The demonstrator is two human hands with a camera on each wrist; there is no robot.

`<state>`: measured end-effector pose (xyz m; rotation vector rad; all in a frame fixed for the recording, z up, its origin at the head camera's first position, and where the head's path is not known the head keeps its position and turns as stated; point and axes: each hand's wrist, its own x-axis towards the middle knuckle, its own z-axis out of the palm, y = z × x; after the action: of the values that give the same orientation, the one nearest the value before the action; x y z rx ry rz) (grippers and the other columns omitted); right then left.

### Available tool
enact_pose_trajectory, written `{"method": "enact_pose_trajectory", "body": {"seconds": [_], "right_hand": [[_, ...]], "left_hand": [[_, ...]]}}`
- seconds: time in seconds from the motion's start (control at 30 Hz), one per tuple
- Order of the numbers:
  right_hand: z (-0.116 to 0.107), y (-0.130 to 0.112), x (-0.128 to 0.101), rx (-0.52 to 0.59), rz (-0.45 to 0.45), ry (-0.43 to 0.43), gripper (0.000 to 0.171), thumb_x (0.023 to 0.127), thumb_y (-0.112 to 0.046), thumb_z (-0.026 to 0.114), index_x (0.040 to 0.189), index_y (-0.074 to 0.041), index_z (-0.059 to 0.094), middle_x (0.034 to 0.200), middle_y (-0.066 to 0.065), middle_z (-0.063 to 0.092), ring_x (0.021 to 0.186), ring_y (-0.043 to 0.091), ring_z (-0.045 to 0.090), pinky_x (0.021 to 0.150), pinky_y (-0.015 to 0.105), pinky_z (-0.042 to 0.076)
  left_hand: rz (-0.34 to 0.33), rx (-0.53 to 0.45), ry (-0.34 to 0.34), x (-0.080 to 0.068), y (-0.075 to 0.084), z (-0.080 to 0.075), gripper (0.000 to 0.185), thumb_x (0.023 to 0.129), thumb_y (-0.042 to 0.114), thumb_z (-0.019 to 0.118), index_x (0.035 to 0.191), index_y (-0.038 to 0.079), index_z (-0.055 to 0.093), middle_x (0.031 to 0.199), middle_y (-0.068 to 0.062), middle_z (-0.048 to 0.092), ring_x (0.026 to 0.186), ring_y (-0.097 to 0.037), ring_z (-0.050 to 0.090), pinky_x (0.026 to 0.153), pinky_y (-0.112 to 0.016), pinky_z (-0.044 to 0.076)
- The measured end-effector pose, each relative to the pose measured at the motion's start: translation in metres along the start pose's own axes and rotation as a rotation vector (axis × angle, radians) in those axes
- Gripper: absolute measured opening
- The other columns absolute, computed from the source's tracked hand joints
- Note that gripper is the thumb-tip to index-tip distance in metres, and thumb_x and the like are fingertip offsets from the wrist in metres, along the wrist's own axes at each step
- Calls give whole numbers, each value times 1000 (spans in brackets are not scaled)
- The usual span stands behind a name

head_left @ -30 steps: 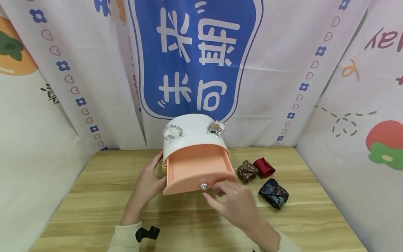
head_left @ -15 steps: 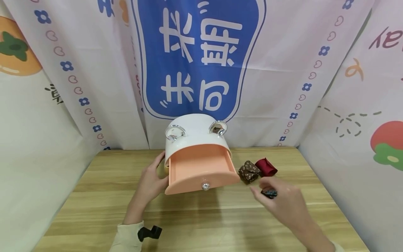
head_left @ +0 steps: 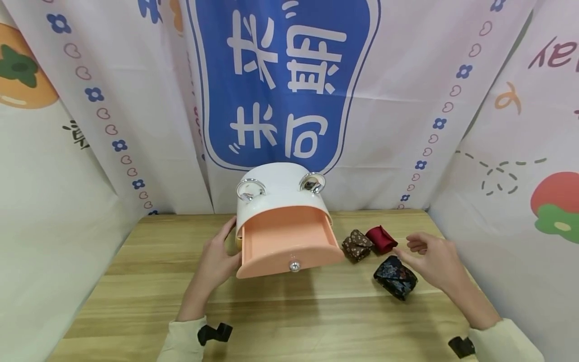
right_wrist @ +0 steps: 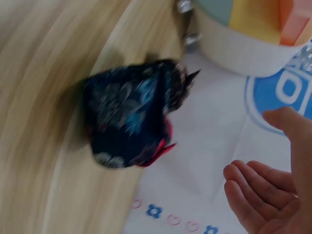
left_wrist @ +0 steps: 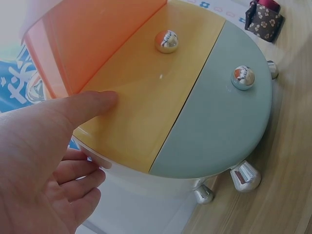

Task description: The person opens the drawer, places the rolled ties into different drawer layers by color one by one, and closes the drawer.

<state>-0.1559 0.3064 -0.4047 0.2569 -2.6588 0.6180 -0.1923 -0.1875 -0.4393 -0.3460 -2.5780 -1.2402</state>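
3 folded ties lie right of the drawer box [head_left: 280,201]; left hand [head_left: 217,261] braces its side with relaxed fingers, steadying it, while right hand [head_left: 434,259] hovers empty, fingers loose, beside the dark blue tie [head_left: 395,277].

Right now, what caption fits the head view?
Left hand steadies the drawer box; right hand hovers by the dark pouch.

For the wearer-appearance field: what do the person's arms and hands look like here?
Both hands, left hand and right hand, are bare, with no gloves or rings visible. Each arm wears a pale cream long sleeve, with a black clip-like camera mount at the wrist.
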Motion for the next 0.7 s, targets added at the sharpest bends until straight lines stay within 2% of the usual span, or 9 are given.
{"method": "enact_pose_trajectory", "body": {"seconds": [0.13, 0.3, 0.5, 0.7], "right_hand": [[7, 22, 10, -17, 77, -123, 59, 92, -48, 81, 119, 4, 74, 106, 20, 80, 93, 34, 78, 81, 54, 65], [23, 47, 23, -15, 135, -221, 76, 91, -62, 76, 130, 3, 69, 119, 23, 77, 106, 38, 76, 87, 56, 63], [44, 68, 34, 56, 180, -308, 90, 89, -63, 77, 139, 10, 60, 129, 33, 70, 118, 46, 70, 95, 57, 63], [60, 75, 38, 49, 210, -365, 99, 88, -68, 75, 143, 12, 56, 132, 34, 68, 121, 47, 68, 97, 58, 62]], "left_hand": [[-5, 9, 5, 0, 0, 0, 86, 91, 22, 83, 164, 9, 38, 164, -17, 48, 150, -44, 46, 122, -64, 42], [-2, 17, 10, 1, -1, 0, 86, 91, 22, 83, 163, 10, 39, 163, -17, 49, 149, -43, 47, 121, -64, 43], [7, 17, 19, 0, 0, 0, 85, 90, 22, 83, 162, 9, 41, 162, -18, 51, 148, -44, 49, 120, -65, 44], [11, 26, 23, -1, -1, 0, 84, 90, 20, 83, 162, 8, 41, 161, -19, 51, 147, -44, 50, 119, -65, 45]]}}
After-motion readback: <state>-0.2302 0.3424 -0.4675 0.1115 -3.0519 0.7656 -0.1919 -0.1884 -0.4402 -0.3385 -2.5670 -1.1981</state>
